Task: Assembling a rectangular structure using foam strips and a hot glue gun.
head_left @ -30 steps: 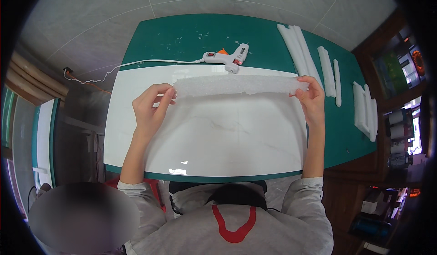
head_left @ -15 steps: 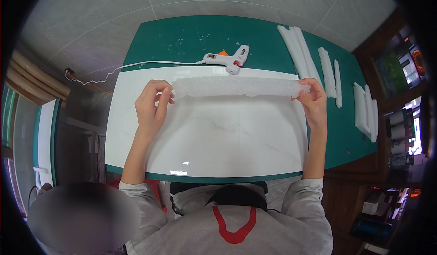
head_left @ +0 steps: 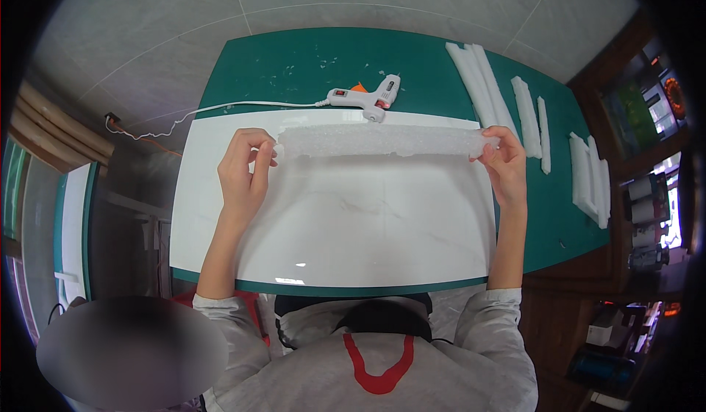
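A long white foam strip [head_left: 379,141] with ragged edges is stretched level between my hands, above the white marbled board [head_left: 368,221]. Its left end is pinched between the thumb and fingers of my left hand [head_left: 246,168]. At the other end, my right hand [head_left: 504,163] grips the strip with the thumb at the front and the fingers behind. Just beyond the strip, a white hot glue gun [head_left: 365,99] lies on its side, partly over the board's far edge, with its cord running off to the left.
The board rests on a green-topped table [head_left: 294,62] with small white scraps near its far side. More foam strips lie to the right: a long bundle [head_left: 482,84], thinner pieces [head_left: 528,118] and another bundle [head_left: 588,180]. A dark wooden shelf unit [head_left: 614,265] stands beyond the table's right edge.
Hardly anything differs. Both hands keep hold of the foam strip in about the same place, and the whole view has shifted very slightly.
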Action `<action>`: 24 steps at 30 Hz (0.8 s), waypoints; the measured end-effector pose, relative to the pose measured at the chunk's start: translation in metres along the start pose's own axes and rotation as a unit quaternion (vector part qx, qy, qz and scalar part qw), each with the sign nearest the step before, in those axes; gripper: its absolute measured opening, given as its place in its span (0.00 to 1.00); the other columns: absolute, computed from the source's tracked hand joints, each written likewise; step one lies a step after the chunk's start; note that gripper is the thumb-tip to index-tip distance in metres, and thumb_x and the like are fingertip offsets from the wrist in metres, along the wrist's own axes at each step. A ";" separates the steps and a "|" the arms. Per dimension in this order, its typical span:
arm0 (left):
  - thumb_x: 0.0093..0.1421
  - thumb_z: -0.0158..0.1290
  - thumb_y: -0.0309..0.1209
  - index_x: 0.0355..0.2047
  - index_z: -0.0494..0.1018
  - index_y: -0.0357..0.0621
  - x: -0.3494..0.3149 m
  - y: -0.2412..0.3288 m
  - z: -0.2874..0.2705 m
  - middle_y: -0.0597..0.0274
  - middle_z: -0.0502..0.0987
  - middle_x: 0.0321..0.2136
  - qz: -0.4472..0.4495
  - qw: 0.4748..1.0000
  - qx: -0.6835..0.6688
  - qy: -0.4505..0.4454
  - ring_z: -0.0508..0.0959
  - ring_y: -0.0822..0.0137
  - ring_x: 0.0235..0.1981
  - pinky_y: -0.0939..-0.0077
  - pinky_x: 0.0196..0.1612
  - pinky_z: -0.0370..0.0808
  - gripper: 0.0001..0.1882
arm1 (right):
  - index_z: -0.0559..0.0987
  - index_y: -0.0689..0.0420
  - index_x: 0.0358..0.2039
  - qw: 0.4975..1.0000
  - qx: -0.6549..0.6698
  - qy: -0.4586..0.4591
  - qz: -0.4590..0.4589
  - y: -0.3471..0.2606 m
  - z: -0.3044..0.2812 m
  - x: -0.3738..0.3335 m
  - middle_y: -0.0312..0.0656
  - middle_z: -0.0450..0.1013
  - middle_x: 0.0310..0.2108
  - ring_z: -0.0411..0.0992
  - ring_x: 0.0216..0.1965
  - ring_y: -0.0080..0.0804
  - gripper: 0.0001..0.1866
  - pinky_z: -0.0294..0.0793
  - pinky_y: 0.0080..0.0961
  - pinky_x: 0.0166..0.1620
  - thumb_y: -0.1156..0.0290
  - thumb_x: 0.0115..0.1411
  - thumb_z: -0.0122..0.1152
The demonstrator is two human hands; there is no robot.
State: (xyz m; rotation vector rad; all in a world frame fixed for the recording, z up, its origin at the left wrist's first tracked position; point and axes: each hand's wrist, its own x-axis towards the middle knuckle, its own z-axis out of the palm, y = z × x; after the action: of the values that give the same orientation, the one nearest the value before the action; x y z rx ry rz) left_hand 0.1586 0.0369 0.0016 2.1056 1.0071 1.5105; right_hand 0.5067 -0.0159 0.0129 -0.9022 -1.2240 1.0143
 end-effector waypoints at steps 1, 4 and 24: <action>0.56 0.40 0.21 0.26 0.64 0.34 0.000 0.000 0.000 0.59 0.66 0.25 0.004 1.000 0.003 0.001 0.69 0.75 0.22 0.85 0.22 0.69 0.04 | 0.69 0.60 0.34 1.000 -0.003 -0.004 -0.003 0.000 0.000 0.000 0.38 0.65 0.31 0.66 0.32 0.25 0.10 0.69 0.23 0.34 0.73 0.51 0.55; 0.57 0.40 0.24 0.26 0.63 0.35 -0.002 -0.008 -0.006 0.61 0.66 0.24 -0.023 0.999 -0.011 0.035 0.68 0.76 0.20 0.86 0.21 0.67 0.05 | 0.68 0.60 0.36 0.999 -0.004 0.027 -0.017 0.001 -0.016 -0.002 0.38 0.65 0.31 0.66 0.31 0.24 0.11 0.69 0.23 0.35 0.72 0.52 0.54; 0.57 0.43 0.30 0.32 0.68 0.35 0.012 -0.024 -0.037 0.66 0.66 0.21 -0.098 0.973 -0.046 0.203 0.66 0.80 0.18 0.89 0.20 0.63 0.09 | 0.65 0.60 0.42 0.973 0.069 0.215 -0.045 -0.008 -0.046 0.003 0.40 0.67 0.28 0.65 0.28 0.25 0.15 0.66 0.23 0.39 0.72 0.54 0.51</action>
State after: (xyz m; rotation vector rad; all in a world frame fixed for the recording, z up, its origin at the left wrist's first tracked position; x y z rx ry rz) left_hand 0.1187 0.0574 0.0071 1.6124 1.2137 1.8847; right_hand 0.5531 -0.0162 0.0151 -0.8916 -0.8118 0.7702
